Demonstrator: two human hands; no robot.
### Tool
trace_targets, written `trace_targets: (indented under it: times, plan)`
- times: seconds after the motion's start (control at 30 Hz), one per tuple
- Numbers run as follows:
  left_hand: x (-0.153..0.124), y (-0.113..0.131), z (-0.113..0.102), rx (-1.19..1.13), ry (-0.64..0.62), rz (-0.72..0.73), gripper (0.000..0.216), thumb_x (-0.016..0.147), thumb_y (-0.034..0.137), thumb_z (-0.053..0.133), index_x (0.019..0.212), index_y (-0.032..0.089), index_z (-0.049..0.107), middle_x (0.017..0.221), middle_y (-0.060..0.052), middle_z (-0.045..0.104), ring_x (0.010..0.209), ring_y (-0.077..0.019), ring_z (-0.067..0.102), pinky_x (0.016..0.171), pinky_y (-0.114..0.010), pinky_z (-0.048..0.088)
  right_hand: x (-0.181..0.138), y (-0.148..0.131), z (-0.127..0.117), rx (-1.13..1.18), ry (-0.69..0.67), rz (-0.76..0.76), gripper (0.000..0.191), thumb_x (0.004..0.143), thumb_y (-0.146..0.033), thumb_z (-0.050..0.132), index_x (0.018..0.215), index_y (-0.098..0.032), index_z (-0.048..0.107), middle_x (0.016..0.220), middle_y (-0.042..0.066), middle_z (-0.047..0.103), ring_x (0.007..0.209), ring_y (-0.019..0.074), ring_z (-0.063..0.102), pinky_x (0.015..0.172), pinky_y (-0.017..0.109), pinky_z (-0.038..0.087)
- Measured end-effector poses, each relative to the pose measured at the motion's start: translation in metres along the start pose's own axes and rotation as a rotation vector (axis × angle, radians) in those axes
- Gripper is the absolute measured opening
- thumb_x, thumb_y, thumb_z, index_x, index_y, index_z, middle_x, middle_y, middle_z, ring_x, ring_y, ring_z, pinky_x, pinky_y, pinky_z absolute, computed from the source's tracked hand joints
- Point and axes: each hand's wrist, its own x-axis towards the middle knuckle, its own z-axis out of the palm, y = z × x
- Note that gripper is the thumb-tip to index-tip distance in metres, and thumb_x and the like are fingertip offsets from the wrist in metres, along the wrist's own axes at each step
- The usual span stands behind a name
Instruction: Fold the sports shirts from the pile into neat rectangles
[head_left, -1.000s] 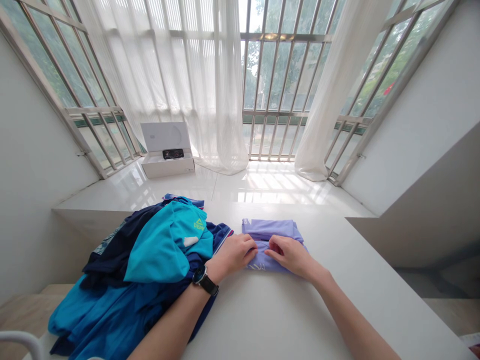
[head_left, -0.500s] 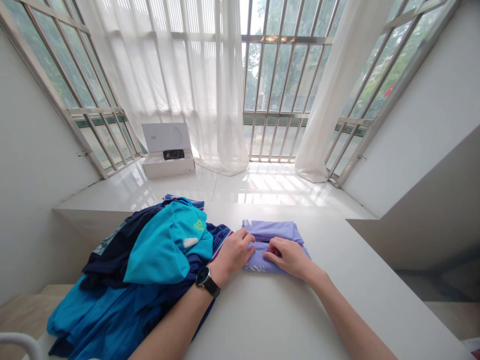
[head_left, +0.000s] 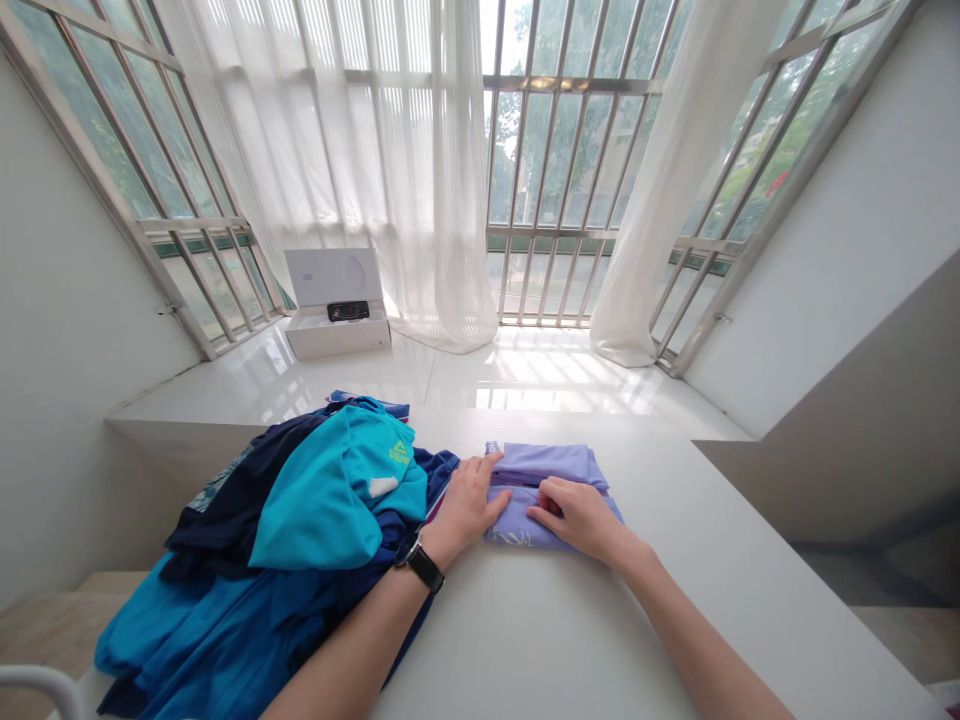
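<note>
My left hand lies open and flat against the near-left edge of the folded purple shirt. My right hand rests on the shirt's front fold with its fingers bent; I cannot tell if it grips. The shirt lies on the table, and a blue pile is just left of my left hand.

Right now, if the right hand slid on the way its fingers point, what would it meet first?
Probably the left hand: the right hand rests on the folded lilac garment, its fingers pointing at the left thumb.
</note>
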Motion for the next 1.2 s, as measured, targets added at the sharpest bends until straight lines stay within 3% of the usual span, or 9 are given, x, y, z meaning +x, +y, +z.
trace_targets:
  times: [0.13,0.33,0.53,0.8,0.93,1.2]
  plan:
    - [0.002,-0.004,0.006,-0.064,0.001,0.010,0.048,0.087,0.025,0.064,0.133,0.020,0.054,0.123,-0.011,0.064,0.114,-0.0278,0.058,0.101,-0.046,0.046,0.000,0.000,0.000,-0.003,-0.003,-0.002,0.027,0.094,-0.039,0.057,0.073,-0.022,0.053,0.076,0.000,0.063,0.065,0.0150,0.056,0.062,0.028,0.038]
    - [0.006,-0.008,0.004,-0.260,-0.027,-0.048,0.058,0.079,0.022,0.071,0.135,0.021,0.055,0.132,-0.010,0.062,0.120,-0.0271,0.057,0.106,-0.045,0.044,0.000,-0.001,-0.001,-0.006,-0.005,0.000,0.028,0.094,-0.040,0.056,0.073,-0.022,0.053,0.075,-0.001,0.063,0.064,0.0148,0.055,0.060,0.028,0.038]
    - [0.013,-0.009,0.001,-0.346,-0.107,-0.137,0.060,0.073,0.021,0.075,0.131,0.020,0.059,0.124,-0.009,0.065,0.107,-0.0250,0.062,0.095,-0.040,0.050,0.000,-0.002,-0.002,-0.011,-0.010,0.001,0.029,0.094,-0.041,0.056,0.073,-0.022,0.054,0.076,0.000,0.063,0.065,0.0155,0.056,0.061,0.028,0.039]
    - [0.011,-0.018,0.014,-0.339,-0.054,-0.146,0.071,0.072,0.023,0.076,0.138,0.022,0.051,0.129,-0.009,0.062,0.105,-0.0247,0.062,0.096,-0.042,0.050,0.000,0.000,0.000,0.001,-0.008,0.008,0.027,0.094,-0.041,0.056,0.075,-0.022,0.056,0.078,0.001,0.065,0.067,0.0164,0.058,0.063,0.029,0.041]
    - [0.008,-0.018,0.018,-0.329,-0.014,-0.125,0.061,0.074,0.022,0.075,0.132,0.022,0.056,0.126,-0.009,0.063,0.114,-0.0272,0.060,0.098,-0.042,0.050,0.000,0.000,0.001,0.001,-0.008,0.010,0.026,0.094,-0.039,0.057,0.074,-0.022,0.054,0.078,0.000,0.065,0.067,0.0163,0.058,0.062,0.028,0.040]
    - [0.005,-0.006,0.012,-0.320,0.035,-0.108,0.055,0.073,0.016,0.075,0.126,0.016,0.060,0.118,-0.011,0.065,0.110,-0.0261,0.061,0.098,-0.042,0.049,0.000,0.002,0.003,0.028,0.003,0.021,0.026,0.093,-0.040,0.058,0.075,-0.022,0.052,0.076,0.000,0.063,0.065,0.0158,0.056,0.061,0.029,0.037]
